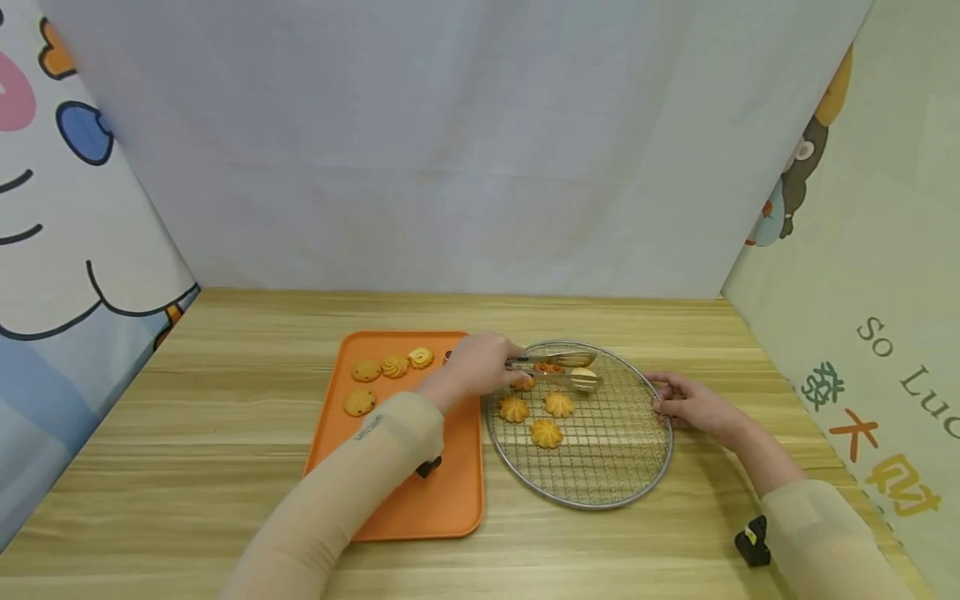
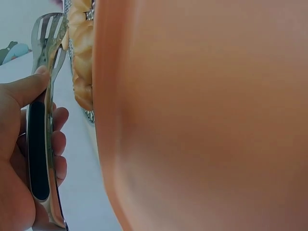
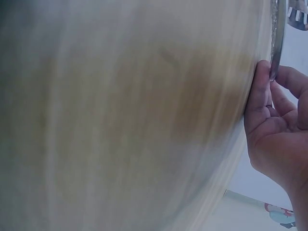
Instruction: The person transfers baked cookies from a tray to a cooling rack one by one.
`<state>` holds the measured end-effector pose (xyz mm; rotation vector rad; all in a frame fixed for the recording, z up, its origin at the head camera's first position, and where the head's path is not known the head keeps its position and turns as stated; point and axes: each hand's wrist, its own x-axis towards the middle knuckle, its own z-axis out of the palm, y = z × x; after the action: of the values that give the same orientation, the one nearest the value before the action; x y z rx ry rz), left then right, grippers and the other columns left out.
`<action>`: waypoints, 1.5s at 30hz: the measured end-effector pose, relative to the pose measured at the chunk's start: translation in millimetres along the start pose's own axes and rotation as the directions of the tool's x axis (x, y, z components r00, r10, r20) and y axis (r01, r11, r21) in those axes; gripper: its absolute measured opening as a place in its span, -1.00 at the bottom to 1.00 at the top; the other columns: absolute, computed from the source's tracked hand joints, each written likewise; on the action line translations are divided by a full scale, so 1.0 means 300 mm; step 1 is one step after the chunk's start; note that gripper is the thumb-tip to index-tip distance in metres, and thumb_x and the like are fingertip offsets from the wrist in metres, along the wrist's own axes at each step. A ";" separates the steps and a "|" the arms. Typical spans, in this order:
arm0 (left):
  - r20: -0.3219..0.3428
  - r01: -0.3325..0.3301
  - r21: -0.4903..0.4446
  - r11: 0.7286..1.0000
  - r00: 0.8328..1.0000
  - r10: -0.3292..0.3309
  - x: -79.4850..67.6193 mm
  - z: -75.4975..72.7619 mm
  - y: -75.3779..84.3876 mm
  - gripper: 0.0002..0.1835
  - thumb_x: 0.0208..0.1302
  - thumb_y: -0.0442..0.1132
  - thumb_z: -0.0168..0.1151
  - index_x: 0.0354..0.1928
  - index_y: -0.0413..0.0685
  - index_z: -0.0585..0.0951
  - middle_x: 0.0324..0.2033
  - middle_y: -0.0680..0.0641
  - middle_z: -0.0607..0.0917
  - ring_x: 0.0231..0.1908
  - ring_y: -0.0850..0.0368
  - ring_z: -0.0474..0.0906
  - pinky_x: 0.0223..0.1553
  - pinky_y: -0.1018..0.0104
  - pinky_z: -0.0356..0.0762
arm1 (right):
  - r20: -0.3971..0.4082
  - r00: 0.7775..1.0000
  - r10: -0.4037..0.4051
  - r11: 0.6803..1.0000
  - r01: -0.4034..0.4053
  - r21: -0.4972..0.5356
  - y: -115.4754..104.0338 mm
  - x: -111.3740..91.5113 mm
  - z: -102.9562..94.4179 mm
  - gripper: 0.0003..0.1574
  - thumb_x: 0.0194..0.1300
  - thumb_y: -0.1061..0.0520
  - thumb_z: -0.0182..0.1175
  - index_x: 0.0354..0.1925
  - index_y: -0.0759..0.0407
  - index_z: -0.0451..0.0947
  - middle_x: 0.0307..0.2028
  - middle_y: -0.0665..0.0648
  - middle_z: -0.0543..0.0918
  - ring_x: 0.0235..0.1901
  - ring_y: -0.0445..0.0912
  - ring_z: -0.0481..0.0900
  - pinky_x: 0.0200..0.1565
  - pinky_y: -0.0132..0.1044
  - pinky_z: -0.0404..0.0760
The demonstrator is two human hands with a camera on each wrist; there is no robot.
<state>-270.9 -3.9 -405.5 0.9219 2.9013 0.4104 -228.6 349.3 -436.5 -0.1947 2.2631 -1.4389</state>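
My left hand grips metal serving tongs with slotted ends, reaching over the left part of a round wire rack. A dark inlay shows on the tongs' handle in the left wrist view. At the tongs' tips is a pale round cookie, which the slotted end partly covers. Several golden flower-shaped cookies lie on the rack, and a reddish-brown cookie shows between the tongs' arms. With thumb and fingers, my right hand pinches the rack's metal rim at its right side.
An orange tray lies left of the rack, its right edge close to the rim. Several cookies rest in its far part, and my left forearm crosses above it. The wooden table meets a white curtain at the back.
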 end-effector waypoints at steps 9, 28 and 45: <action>0.027 -0.013 0.049 0.999 1.000 0.012 0.013 0.020 0.001 -0.43 0.22 0.18 0.20 0.19 0.04 0.55 0.00 0.01 0.67 -0.39 0.24 0.61 -0.36 0.31 0.54 | 0.008 1.000 0.005 1.000 -0.005 0.004 -0.009 -0.001 0.004 -0.22 0.41 0.25 0.01 0.42 0.41 -0.13 -0.19 0.18 0.42 -0.30 -0.19 0.53 -0.20 -0.30 0.59; 0.072 0.025 0.019 0.999 0.997 -0.027 0.026 0.016 -0.008 -0.35 0.20 0.23 0.19 0.25 0.03 0.49 0.05 0.00 0.63 -0.27 0.20 0.62 -0.20 0.23 0.57 | 0.000 1.000 0.005 1.000 -0.005 -0.017 -0.014 -0.003 0.009 -0.22 0.41 0.24 0.01 0.42 0.42 -0.11 -0.21 0.17 0.42 -0.31 -0.18 0.54 -0.22 -0.31 0.59; 0.032 0.010 0.002 1.000 0.999 -0.010 -0.036 -0.063 0.000 -0.31 0.14 0.26 0.23 0.21 0.01 0.52 -0.19 0.04 0.70 -0.45 0.26 0.53 -0.32 0.26 0.51 | -0.001 1.000 0.012 1.000 -0.012 0.001 -0.009 -0.003 0.006 -0.22 0.41 0.24 0.01 0.42 0.40 -0.12 -0.19 0.19 0.40 -0.30 -0.18 0.54 -0.21 -0.31 0.59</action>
<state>-264.8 -14.5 -387.4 0.9049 2.8766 0.3885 -227.3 347.1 -434.5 -0.1806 2.2610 -1.4340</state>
